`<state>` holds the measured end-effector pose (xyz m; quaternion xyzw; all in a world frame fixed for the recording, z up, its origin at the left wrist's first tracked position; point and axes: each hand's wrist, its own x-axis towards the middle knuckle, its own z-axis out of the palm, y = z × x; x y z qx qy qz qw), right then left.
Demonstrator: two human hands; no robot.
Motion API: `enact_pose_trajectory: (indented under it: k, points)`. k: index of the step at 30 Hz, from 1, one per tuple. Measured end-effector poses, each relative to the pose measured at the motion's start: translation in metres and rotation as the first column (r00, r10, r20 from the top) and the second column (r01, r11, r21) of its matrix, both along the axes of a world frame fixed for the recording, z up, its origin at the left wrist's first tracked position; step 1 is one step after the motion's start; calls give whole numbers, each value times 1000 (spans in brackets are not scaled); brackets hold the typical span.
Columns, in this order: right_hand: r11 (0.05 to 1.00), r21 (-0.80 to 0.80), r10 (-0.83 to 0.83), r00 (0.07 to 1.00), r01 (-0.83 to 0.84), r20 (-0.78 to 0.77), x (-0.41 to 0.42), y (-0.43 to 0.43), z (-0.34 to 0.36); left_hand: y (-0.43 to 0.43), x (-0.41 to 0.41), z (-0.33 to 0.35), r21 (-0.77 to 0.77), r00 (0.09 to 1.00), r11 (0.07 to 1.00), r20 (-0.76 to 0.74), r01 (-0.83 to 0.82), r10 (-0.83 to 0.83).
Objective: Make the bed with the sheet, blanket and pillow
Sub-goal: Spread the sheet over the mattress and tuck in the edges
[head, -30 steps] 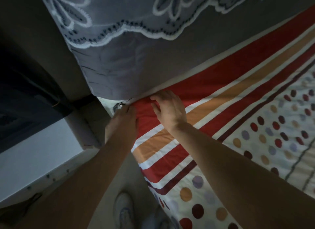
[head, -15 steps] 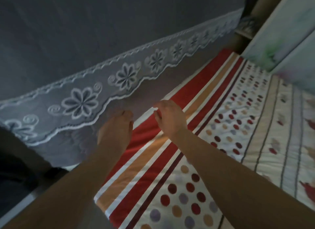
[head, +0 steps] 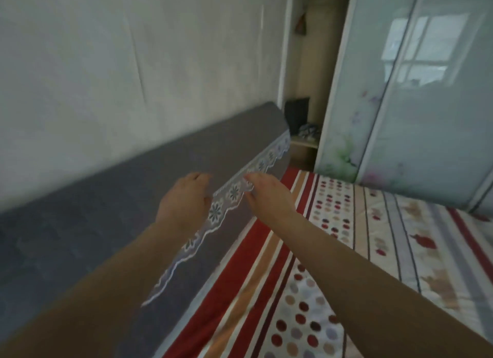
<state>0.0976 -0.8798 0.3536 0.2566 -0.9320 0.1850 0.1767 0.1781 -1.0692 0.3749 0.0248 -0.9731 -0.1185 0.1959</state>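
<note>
A patterned sheet [head: 346, 251] with red and orange stripes, dots and leaf prints lies spread flat over the bed. Along its left side rises a grey headboard cover [head: 112, 211] edged with white lace trim [head: 229, 197]. My left hand [head: 186, 200] hovers in front of the grey cover with fingers loosely extended and holds nothing. My right hand [head: 266, 195] is raised beside the lace trim, fingers relaxed, also holding nothing. Both hands are above the sheet and apart from it. No blanket or pillow is in view.
A pale wall [head: 133, 64] stands behind the headboard. An open wooden shelf niche [head: 306, 112] with dark items sits at the bed's far corner. Glossy sliding wardrobe doors [head: 413, 104] run along the bed's far side.
Both hands have left the sheet's corner and lifted up in front of the headboard. My view has swung up from the bed corner to the wall and wardrobe.
</note>
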Motion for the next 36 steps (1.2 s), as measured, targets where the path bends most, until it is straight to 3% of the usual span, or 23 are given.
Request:
enact_pose_trajectory:
  k: [6, 11, 19, 27, 36]
  points:
    - [999, 28, -41, 998, 40, 41, 3, 62, 119, 33, 2, 128, -67, 1000, 997, -5, 27, -28]
    - [997, 49, -62, 996, 65, -71, 16, 97, 210, 59, 10, 219, -125, 997, 992, -58, 37, -45]
    - [999, -39, -2, 961, -9, -277, 42, 120, 344, 103, 24, 351, -193, 958, 981, -284, -6, -50]
    - [999, -8, 31, 929, -37, -368, 41, 119, 385, 116, 19, 382, -179, 946, 983, -325, -39, -22]
    - [1000, 15, 25, 945, -21, -327, 1, 86, 373, 100, -33, 361, -152, 960, 988, -275, 16, -58]
